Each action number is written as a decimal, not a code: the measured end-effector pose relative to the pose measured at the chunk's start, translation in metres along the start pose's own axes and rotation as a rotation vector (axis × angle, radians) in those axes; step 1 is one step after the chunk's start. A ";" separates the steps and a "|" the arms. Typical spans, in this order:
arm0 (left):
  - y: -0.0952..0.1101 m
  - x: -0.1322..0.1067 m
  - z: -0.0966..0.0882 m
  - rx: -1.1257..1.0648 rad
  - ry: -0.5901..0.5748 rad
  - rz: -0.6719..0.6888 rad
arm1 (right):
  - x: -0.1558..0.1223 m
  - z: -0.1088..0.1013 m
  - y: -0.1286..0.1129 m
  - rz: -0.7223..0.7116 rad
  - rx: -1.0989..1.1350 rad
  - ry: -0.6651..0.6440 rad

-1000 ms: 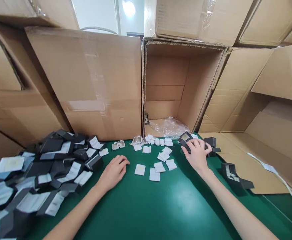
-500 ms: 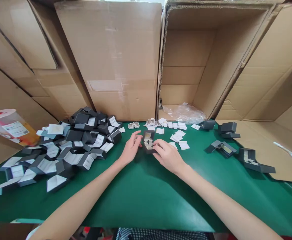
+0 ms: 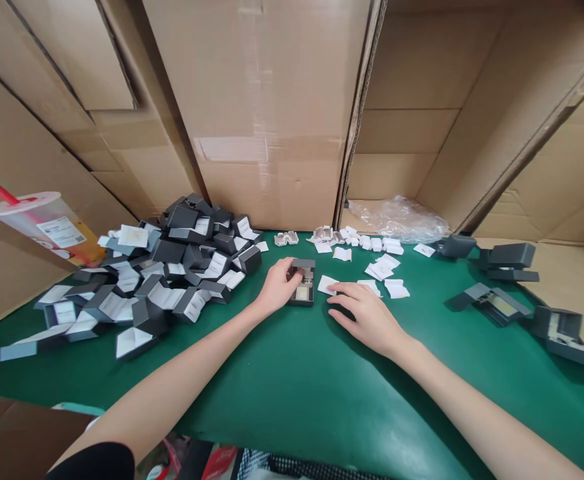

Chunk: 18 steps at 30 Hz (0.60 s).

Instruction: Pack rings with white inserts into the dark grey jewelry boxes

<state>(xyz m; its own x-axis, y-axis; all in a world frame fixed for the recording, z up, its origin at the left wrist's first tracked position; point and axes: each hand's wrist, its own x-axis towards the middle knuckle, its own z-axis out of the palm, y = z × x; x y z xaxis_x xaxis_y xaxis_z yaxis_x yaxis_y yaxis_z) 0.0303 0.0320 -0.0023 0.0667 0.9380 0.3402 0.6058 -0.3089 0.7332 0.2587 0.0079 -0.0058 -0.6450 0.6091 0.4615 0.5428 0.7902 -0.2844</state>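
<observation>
A small dark open box [image 3: 303,285] with a pale insert lies on the green table [image 3: 292,400] in the middle. My left hand [image 3: 278,288] grips its left side, fingers curled round it. My right hand [image 3: 367,315] lies flat just to the right of the box, fingers stretched toward a white paper slip [image 3: 328,285], holding nothing. More white slips [image 3: 385,272] are scattered behind it.
A heap of dark boxes with white inserts [image 3: 162,280] fills the left of the table. A lidded drink cup [image 3: 47,223] leans at far left. Open dark boxes [image 3: 497,303] lie at right. Cardboard cartons [image 3: 272,100] wall the back; crumpled plastic film [image 3: 397,217] lies in one.
My right hand brought one dark box from the right to the table's middle. My left hand took hold of it, and the right hand let go and lies beside it. The camera tilted down.
</observation>
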 end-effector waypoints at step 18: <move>0.004 0.003 -0.002 0.005 0.012 0.015 | 0.003 -0.009 0.015 0.145 0.094 0.086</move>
<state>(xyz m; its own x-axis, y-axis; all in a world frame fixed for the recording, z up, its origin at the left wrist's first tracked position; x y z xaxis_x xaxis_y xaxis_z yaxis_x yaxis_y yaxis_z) 0.0310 0.0333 0.0028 0.0661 0.9311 0.3587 0.6085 -0.3225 0.7250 0.2694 0.0213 -0.0010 -0.5133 0.7120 0.4791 0.5715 0.7001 -0.4282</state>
